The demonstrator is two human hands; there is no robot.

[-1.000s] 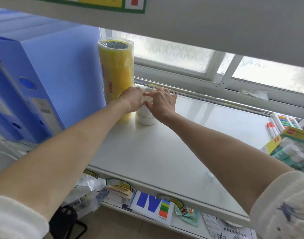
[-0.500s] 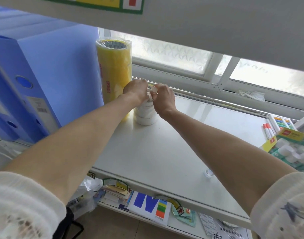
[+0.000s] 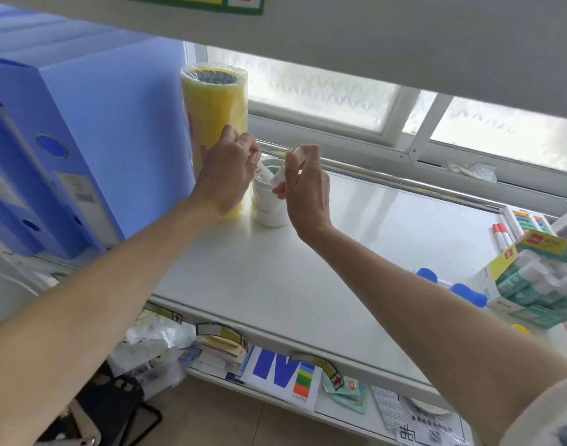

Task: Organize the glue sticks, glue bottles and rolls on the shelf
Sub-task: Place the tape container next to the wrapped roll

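Note:
A stack of white tape rolls (image 3: 271, 212) stands on the white shelf (image 3: 356, 252), right beside a tall wrapped stack of yellow tape rolls (image 3: 215, 123). My left hand (image 3: 226, 170) hovers at the stack's left rim with curled fingers pinching a small white glue stick (image 3: 263, 171) that points into the hollow core. My right hand (image 3: 306, 188) holds another white glue stick (image 3: 288, 167) tilted over the core, its cap end up. A green box of glue sticks (image 3: 533, 284) and blue-capped glue bottles (image 3: 465, 292) sit at the shelf's right end.
Blue file boxes (image 3: 66, 140) fill the shelf's left end, against the yellow rolls. Markers and a colour set (image 3: 513, 226) lie at the far right. A shelf board hangs overhead. Papers and packets (image 3: 275, 368) crowd the lower shelf. A window sill runs behind.
Both hands have risen off the top of the white rolls and parted. Each now shows a glue stick over the core. The view has shifted, bringing the blue-capped bottles into sight.

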